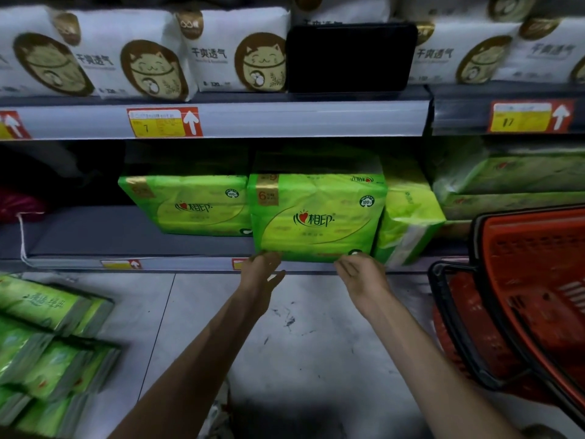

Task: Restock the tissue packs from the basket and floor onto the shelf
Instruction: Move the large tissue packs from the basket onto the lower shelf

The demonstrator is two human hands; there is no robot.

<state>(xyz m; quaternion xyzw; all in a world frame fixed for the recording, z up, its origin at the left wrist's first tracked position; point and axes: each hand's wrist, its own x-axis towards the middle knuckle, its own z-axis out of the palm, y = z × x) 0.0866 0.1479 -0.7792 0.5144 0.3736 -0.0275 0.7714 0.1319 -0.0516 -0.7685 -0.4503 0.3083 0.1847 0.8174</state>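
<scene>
A green tissue pack (316, 217) stands upright at the front edge of the lower shelf (126, 236). My left hand (261, 277) touches its bottom left corner with its fingertips. My right hand (361, 274) touches its bottom right corner the same way. Another green pack (190, 204) leans further back on its left. A third green pack (408, 217) stands sideways on its right. Several green packs (47, 343) lie stacked on the floor at the lower left. Red baskets (522, 280) stand nested at the right, the top one showing no packs.
The upper shelf (285, 118) carries white packs with cat prints (152, 58) and a black item (348, 55). More green packs (522, 182) fill the lower shelf at the far right. The shelf's left part is bare grey board. Grey floor tiles (300, 327) lie between my arms.
</scene>
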